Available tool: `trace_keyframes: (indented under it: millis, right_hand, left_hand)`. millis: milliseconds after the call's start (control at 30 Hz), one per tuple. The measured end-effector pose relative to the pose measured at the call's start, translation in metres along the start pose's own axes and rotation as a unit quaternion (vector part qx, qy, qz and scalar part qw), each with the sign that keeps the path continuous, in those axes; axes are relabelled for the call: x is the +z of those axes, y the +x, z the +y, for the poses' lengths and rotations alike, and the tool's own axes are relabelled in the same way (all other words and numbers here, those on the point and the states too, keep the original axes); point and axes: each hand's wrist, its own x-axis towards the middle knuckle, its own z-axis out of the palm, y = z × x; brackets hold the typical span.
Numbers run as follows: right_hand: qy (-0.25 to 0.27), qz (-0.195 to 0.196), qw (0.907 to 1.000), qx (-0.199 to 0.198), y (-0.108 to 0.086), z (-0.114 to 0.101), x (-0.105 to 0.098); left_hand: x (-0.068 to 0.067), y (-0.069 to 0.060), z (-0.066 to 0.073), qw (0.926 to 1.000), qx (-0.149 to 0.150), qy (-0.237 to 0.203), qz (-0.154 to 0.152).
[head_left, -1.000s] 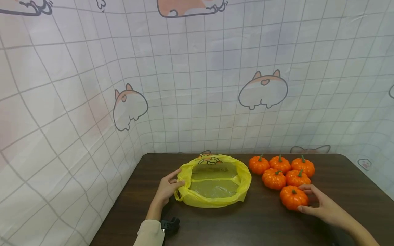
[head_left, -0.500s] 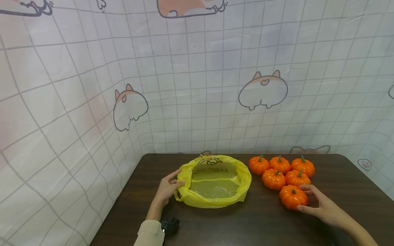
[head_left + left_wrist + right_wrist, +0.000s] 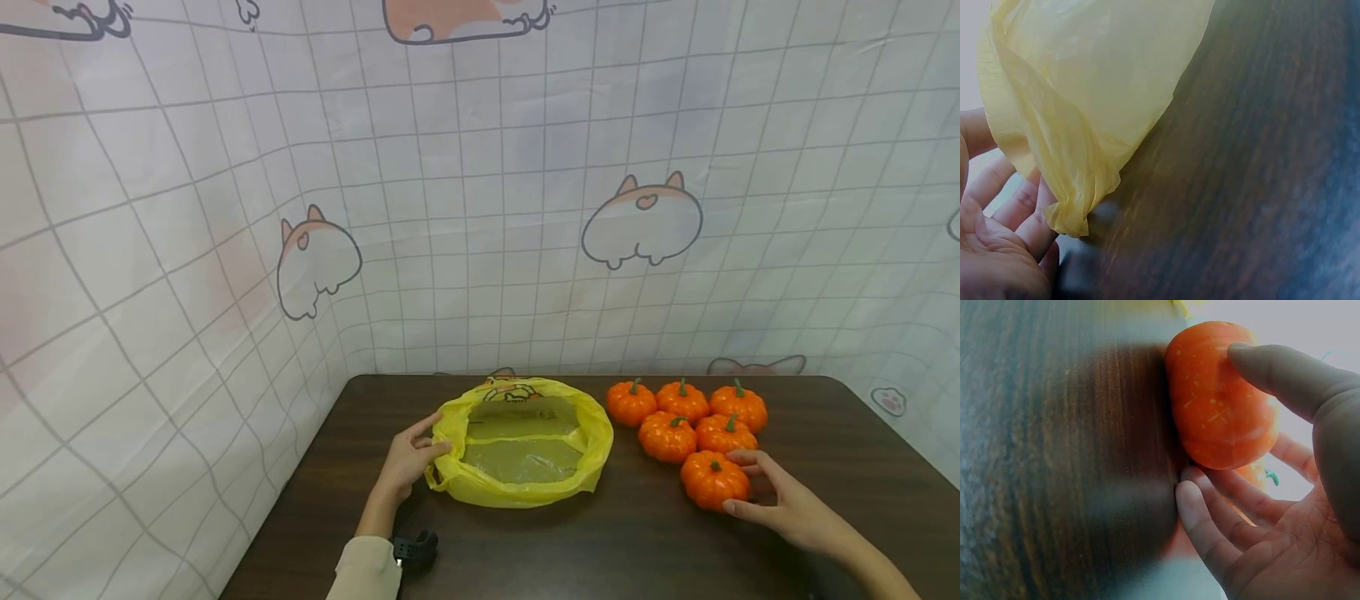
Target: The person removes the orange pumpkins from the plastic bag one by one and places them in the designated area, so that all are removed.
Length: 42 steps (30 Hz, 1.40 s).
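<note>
A yellow plastic bag (image 3: 517, 494) stands on the table with its mouth spread wide and facing up. At its left rim, my left hand (image 3: 407, 458) holds the bag between thumb and fingers; in the left wrist view the yellow film (image 3: 1104, 69) hides some fingertips. My right hand (image 3: 787, 504) grips a small orange pumpkin (image 3: 715, 481) from its right side. The right wrist view shows the thumb on one side of this pumpkin (image 3: 1216, 394) and fingers against the other. The pumpkin appears to rest on the table.
Several more orange pumpkins (image 3: 667, 436) with green stems sit clustered behind the held one, right of the bag. The dark wooden table (image 3: 570, 550) backs onto a white grid-patterned curtain (image 3: 480, 208), which also runs along both sides.
</note>
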Motion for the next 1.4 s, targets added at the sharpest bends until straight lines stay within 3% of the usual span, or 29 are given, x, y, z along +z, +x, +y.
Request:
trace_keyframes:
  millis: [600,800,1000,1133,1233,1333,1400]
  right_hand:
    - [-0.01,0.006,0.9999,0.01,-0.001,-0.003,-0.001]
    - [-0.047,0.061,0.997,0.0,0.001,-0.018,-0.005]
    - [-0.067,0.126,0.9891,-0.035,0.004,-0.041,-0.008]
    - [-0.065,0.17,0.9799,-0.082,0.007,-0.06,-0.004]
    - [-0.049,0.179,0.976,-0.114,0.009,-0.075,0.004]
    - [-0.042,0.174,0.9756,-0.127,0.01,-0.087,0.012]
    - [-0.041,0.17,0.9756,-0.133,0.011,-0.093,0.017]
  left_hand:
    - [-0.007,-0.004,0.006,0.9998,-0.001,0.004,-0.017]
    - [-0.012,-0.002,0.012,0.9995,0.023,0.019,-0.008]
    - [-0.022,-0.007,0.034,0.9941,0.045,0.089,0.043]
    - [-0.026,-0.015,0.053,0.9841,0.064,0.145,0.08]
    - [-0.024,-0.023,0.066,0.9717,0.092,0.197,0.093]
    - [-0.018,-0.032,0.074,0.9527,0.136,0.255,0.094]
    - [-0.014,-0.036,0.076,0.9347,0.174,0.294,0.099]
